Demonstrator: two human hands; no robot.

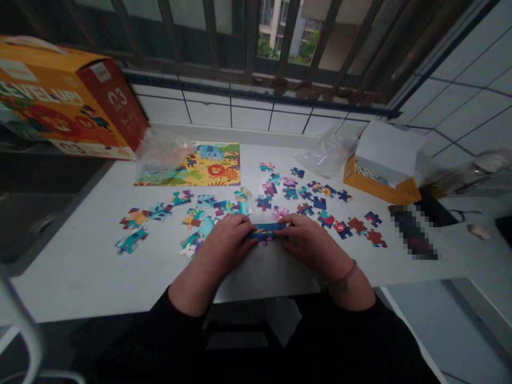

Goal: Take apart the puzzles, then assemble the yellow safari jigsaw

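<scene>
Between my two hands is a short blue strip of jigsaw puzzle pieces (264,231), with a purple tab at its lower edge. My left hand (234,234) pinches the strip's left end, and my right hand (302,237) pinches its right end. Loose puzzle pieces lie on the white counter on both sides and beyond the hands. A pink piece (280,212) is just past my right fingertips. Brown pieces (357,225) lie to the right, and a teal piece (132,241) lies far left.
A picture sheet with lions (220,169) lies at the back, partly under a clear plastic bag (160,154). An orange puzzle box (108,106) stands back left. At back right are another plastic bag (326,157) and an open small box (372,184). A pixelated dark object (414,232) lies right.
</scene>
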